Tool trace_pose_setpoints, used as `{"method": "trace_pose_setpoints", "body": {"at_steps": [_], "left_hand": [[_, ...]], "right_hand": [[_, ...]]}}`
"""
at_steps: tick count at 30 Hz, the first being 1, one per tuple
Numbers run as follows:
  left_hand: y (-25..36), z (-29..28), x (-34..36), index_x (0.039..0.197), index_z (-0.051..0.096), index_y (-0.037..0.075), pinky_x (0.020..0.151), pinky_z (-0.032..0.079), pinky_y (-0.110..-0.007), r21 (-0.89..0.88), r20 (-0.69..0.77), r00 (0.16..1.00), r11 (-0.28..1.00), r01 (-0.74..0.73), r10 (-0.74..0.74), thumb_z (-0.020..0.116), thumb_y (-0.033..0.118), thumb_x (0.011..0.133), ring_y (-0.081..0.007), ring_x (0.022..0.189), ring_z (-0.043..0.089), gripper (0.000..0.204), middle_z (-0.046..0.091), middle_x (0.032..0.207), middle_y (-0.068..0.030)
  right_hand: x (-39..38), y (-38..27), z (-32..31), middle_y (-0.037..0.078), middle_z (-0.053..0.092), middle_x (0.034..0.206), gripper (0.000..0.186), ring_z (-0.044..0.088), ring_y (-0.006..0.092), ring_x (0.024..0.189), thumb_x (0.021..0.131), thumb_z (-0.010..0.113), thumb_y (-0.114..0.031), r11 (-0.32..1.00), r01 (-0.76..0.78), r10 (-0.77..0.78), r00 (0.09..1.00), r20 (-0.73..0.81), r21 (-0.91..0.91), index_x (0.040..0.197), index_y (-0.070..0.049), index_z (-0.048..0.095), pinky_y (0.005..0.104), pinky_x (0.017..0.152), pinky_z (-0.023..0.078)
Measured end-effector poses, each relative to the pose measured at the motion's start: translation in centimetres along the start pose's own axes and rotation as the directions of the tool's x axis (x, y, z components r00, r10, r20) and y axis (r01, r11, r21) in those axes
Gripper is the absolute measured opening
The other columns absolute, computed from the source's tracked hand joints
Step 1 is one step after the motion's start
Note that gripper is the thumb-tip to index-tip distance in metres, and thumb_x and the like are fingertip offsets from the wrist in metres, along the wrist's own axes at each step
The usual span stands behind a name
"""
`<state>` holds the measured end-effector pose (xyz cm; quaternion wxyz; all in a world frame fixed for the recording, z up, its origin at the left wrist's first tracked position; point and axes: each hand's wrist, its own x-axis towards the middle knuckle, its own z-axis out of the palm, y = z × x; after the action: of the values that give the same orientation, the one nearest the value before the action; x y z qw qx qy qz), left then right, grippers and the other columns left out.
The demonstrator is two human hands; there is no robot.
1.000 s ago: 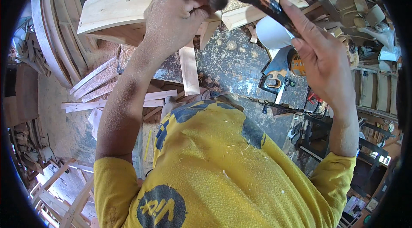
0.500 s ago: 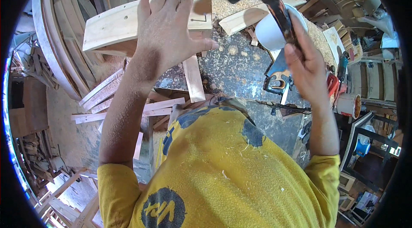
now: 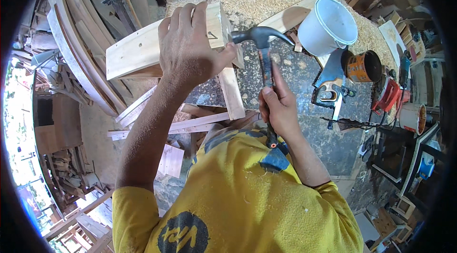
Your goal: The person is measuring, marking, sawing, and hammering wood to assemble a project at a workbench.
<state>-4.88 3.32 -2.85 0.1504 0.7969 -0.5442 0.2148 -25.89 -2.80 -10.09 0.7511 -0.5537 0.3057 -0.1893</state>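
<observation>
My right hand (image 3: 282, 110) is wrapped around the dark handle of a claw hammer (image 3: 261, 38). The hammer's striking face points left, close to the end of a pale wooden box-like piece (image 3: 138, 46) and near my left thumb. Across that piece lies my left hand (image 3: 188, 46), its fingers bent over the far edge and its thumb at the right end. A nail (image 3: 212, 35) sticks out of the wood just right of the left hand's fingers. Part of the board is hidden beneath that hand.
Right of the hammer stand a white bucket (image 3: 326, 29) and an orange-brown tin (image 3: 364, 66), with a handsaw (image 3: 329, 84) beside them. Wood shavings (image 3: 243, 5) cover the bench's far side. A narrow strip (image 3: 231, 93) sits under the box piece; curved boards (image 3: 78, 48) lean at left.
The hammer has come down and left from its raised position, now beside the wood's right end. My left hand has gone from spread fingers to fingers bent over the board.
</observation>
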Motion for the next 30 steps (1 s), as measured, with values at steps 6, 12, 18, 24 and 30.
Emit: {"method": "trace_pose_setpoints", "body": {"at_steps": [6,12,18,24,30], "left_hand": [[-0.1,0.3,0.0,0.124,0.052,-0.006,0.095,0.04,-0.05,-0.023,-0.089,0.994,0.997,-0.071,0.069,0.08,0.033,0.062,-0.0342,0.106,0.057,0.079,0.057,0.111,-0.0201],[-0.4,0.2,-0.2,0.131,0.048,-0.002,0.096,0.039,-0.049,-0.049,-0.022,1.0,0.999,-0.013,0.012,0.08,0.027,0.064,-0.0366,0.112,0.055,0.08,0.055,0.119,-0.0207],[-0.2,-0.2,-0.5,0.122,0.053,-0.002,0.099,0.038,-0.044,-0.044,-0.005,0.999,0.998,0.046,-0.046,0.074,0.04,0.067,-0.0299,0.113,0.054,0.073,0.056,0.111,-0.0174],[-0.2,-0.8,-0.3,0.128,0.05,0.003,0.103,0.037,-0.045,-0.086,0.073,0.987,0.986,0.146,-0.14,0.075,0.036,0.067,-0.027,0.119,0.052,0.074,0.056,0.118,-0.0163],[-0.3,-0.6,-0.7,0.128,0.047,-0.002,0.105,0.033,-0.041,-0.007,0.12,0.983,0.99,0.14,-0.138,0.07,0.05,0.074,-0.0262,0.118,0.049,0.078,0.051,0.117,-0.0153]], "right_hand": [[0.6,2.0,0.6,-0.002,0.048,0.066,0.066,0.042,0.0047,0.048,0.099,0.047,-0.006,0.989,0.131,-0.131,0.991,-0.003,-0.074,0.157,-0.016,0.017,0.0208,0.044,0.037],[0.6,-5.2,-2.6,0.019,0.063,0.126,0.056,0.064,0.017,0.079,0.095,0.052,-0.003,0.695,0.406,-0.447,0.89,0.086,-0.593,0.149,-0.005,0.039,0.0283,0.072,0.051],[-1.0,-16.6,-2.8,0.021,0.062,0.126,0.054,0.069,0.027,0.098,0.096,0.057,-0.009,-0.037,0.648,-0.492,0.651,0.579,-0.761,0.147,-0.003,0.041,0.0332,0.082,0.053],[-0.8,-21.2,1.3,0.02,0.068,0.106,0.049,0.069,0.0261,0.088,0.1,0.053,-0.014,-0.312,0.645,-0.39,0.583,0.713,-0.697,0.147,-0.003,0.041,0.0376,0.071,0.053],[-1.6,-19.4,-0.2,0.02,0.065,0.118,0.053,0.067,0.0341,0.083,0.09,0.062,-0.006,-0.193,0.484,-0.094,0.857,0.507,-0.853,0.141,-0.007,0.049,0.0367,0.073,0.055]]}}
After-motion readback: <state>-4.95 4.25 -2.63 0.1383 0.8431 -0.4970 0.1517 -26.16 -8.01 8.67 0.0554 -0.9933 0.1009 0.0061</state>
